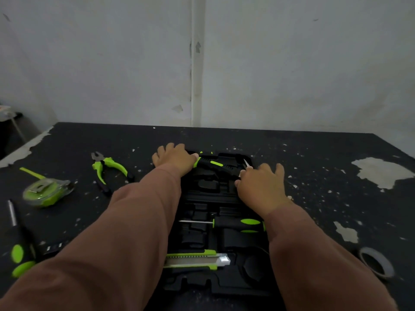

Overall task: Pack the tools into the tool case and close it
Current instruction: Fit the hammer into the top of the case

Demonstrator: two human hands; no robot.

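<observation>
A black tool case point(208, 196) lies open in front of me on the table. At its far end lies a black and green handled tool point(213, 164) with a thin metal tip at the right. My left hand point(174, 159) presses on the handle's left end, and my right hand point(261, 184) rests on its right end. A screwdriver point(238, 224) sits in a middle slot, and a green utility knife point(195, 259) lies in a near slot. Left of the case on the table are green pliers point(107, 170), a green tape measure point(46, 190) and another screwdriver point(16, 241).
A grey roll of tape point(376, 262) lies at the near right. The black table top point(314, 176) has patches of peeled paint and pale flecks. A white wall stands behind the table's far edge.
</observation>
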